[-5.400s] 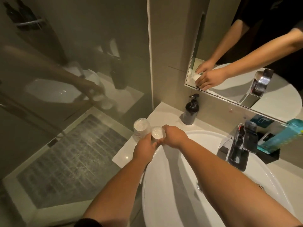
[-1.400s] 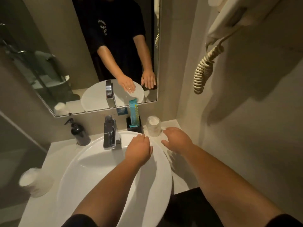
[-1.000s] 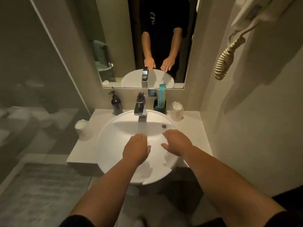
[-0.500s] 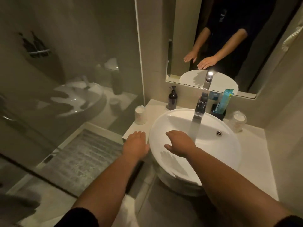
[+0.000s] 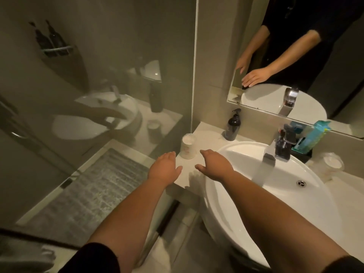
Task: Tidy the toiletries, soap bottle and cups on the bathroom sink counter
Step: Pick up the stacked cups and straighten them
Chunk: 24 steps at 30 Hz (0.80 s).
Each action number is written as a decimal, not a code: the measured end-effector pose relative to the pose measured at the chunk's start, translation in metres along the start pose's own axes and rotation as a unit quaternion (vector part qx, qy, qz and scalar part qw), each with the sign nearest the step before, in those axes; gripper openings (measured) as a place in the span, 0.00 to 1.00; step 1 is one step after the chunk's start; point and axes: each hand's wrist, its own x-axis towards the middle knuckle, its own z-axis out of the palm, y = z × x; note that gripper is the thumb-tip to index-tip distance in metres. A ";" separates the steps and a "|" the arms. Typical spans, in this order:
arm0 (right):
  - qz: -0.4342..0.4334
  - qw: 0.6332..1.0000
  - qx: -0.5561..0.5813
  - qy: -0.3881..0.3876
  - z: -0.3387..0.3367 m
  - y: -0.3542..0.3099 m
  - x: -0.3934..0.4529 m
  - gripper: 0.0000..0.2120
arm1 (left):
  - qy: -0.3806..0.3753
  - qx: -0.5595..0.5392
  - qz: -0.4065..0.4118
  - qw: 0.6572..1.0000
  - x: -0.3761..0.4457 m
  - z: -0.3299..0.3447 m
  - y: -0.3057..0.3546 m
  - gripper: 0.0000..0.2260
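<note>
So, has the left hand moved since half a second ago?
Yes. The left hand went forward along the counter, closer to the white cup, not touching it.

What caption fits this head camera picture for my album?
Two open hands, left hand and right hand, reach toward a wrapped cup beside the white sink.

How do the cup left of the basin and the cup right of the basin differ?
The left cup stands near the counter's left edge, just beyond both open hands; the right cup stands far from them, past the faucet. The left cup looks opaque white; the right cup looks clear and crinkly. Both stand upright with white tops.
</note>
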 end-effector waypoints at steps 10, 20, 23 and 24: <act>-0.037 0.998 0.032 -0.028 -0.004 0.022 0.093 0.29 | -0.016 -0.050 -0.077 0.996 0.081 0.011 0.001 0.30; -0.013 0.995 0.038 -0.089 0.013 0.042 0.160 0.33 | -0.044 -0.081 -0.075 0.993 0.145 0.039 -0.007 0.31; -0.020 0.992 0.068 -0.107 0.024 0.040 0.172 0.30 | -0.066 -0.109 -0.050 0.991 0.155 0.048 -0.012 0.31; -0.020 0.991 0.075 -0.112 0.028 0.039 0.175 0.29 | -0.068 -0.119 -0.044 0.990 0.157 0.051 -0.012 0.31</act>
